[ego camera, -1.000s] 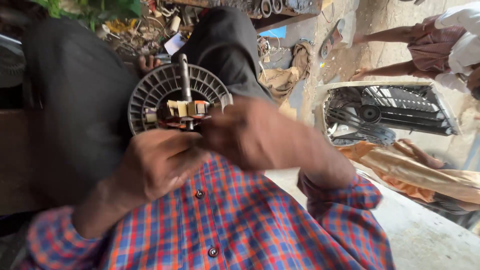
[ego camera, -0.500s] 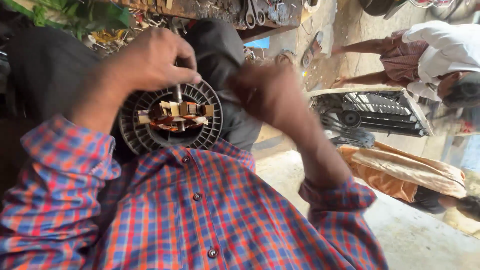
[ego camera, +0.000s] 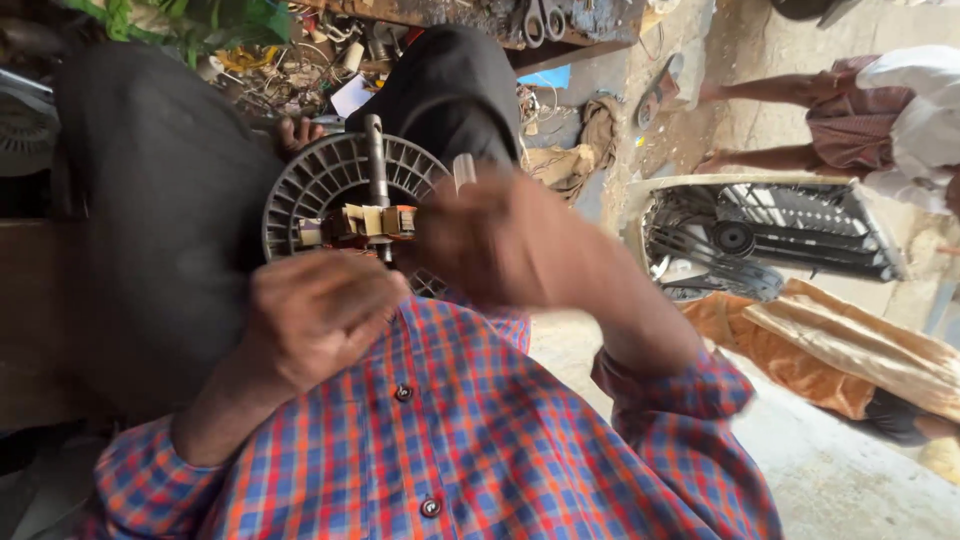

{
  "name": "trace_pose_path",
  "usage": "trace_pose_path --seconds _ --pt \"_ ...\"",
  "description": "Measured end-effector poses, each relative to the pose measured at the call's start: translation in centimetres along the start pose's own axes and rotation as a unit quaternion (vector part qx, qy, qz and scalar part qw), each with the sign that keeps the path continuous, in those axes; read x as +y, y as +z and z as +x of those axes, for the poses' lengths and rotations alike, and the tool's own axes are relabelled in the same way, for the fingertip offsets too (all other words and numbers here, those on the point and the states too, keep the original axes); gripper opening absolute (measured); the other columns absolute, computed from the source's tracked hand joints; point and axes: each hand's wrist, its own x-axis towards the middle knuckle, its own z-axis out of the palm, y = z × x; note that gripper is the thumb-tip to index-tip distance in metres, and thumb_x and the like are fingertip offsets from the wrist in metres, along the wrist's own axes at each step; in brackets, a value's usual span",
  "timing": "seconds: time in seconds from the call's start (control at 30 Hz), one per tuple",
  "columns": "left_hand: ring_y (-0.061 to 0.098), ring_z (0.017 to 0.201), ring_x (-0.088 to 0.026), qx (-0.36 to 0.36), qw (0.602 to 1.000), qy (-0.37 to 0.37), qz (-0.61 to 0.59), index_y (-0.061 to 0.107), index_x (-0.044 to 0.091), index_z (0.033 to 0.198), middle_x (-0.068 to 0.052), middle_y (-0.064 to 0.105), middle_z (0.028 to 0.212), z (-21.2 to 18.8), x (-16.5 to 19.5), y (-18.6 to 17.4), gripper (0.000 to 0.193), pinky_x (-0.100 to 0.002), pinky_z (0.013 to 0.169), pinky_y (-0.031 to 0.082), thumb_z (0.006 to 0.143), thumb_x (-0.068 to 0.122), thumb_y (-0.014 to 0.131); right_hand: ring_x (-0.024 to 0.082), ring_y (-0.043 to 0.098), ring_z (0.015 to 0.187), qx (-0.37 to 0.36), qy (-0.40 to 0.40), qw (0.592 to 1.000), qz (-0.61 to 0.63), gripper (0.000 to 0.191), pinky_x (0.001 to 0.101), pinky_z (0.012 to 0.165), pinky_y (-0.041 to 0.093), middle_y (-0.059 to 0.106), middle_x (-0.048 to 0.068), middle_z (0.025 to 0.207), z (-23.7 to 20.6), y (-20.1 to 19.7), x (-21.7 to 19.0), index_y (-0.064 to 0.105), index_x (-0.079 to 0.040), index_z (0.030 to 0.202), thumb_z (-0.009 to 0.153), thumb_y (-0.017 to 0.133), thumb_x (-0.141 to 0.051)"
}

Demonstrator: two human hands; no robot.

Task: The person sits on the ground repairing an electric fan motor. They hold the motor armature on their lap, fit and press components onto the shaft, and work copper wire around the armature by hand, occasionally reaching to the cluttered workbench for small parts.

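The round grey fan motor housing [ego camera: 335, 185], ribbed like a wheel, rests on the person's lap against dark trousers, with its steel shaft [ego camera: 376, 165] sticking up through the middle and the copper-wound stator [ego camera: 360, 222] sitting across its centre. The left hand [ego camera: 320, 312] lies just below the housing, fingers curled into a loose fist; whether its grip pinches anything I cannot tell, since the knuckles hide the fingertips. The right hand [ego camera: 505, 240] is blurred and sits just right of the stator, its grip closed round a small pale stub [ego camera: 464, 170] that pokes up above the fingers; what the stub is cannot be made out. Judging by this, the step in hand looks like work on the windings or their fastenings at the housing's centre. The next move would call for steadying the housing with the left hand and bringing the right in squarely. Well right of the housing, a dark fan grille [ego camera: 770, 235] lies on the floor.
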Motion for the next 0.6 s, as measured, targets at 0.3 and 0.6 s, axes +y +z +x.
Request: trace_pose_path --seconds 0.3,0.6 --pt "0.058 0.059 -0.013 0.141 0.937 -0.214 -0.236 0.070 0.005 0.089 -0.005 0.065 0.080 5.9 1.4 -2.7 0.011 -0.025 0.050 0.047 0.082 0.004 0.079 0.022 0.070 0.079 0.253 0.286 0.923 -0.054 0.012 0.0333 0.068 0.056 0.073 0.008 0.090 -3.7 6.6 14.6 0.072 -0.008 0.092 0.088 0.084 -0.010" --pt "0.069 0.065 -0.028 -0.225 0.963 -0.139 0.047 0.081 0.008 0.083 -0.012 0.072 0.071 8.7 -12.9 2.3 0.026 -0.039 0.068 0.055 0.079 0.033 0.084 0.020 0.067 0.068 0.196 0.262 0.930 -0.167 0.014 0.0317 0.061 0.051 0.073 0.006 0.085 -5.5 1.2 2.7 0.073 -0.008 0.096 0.090 0.086 -0.005"
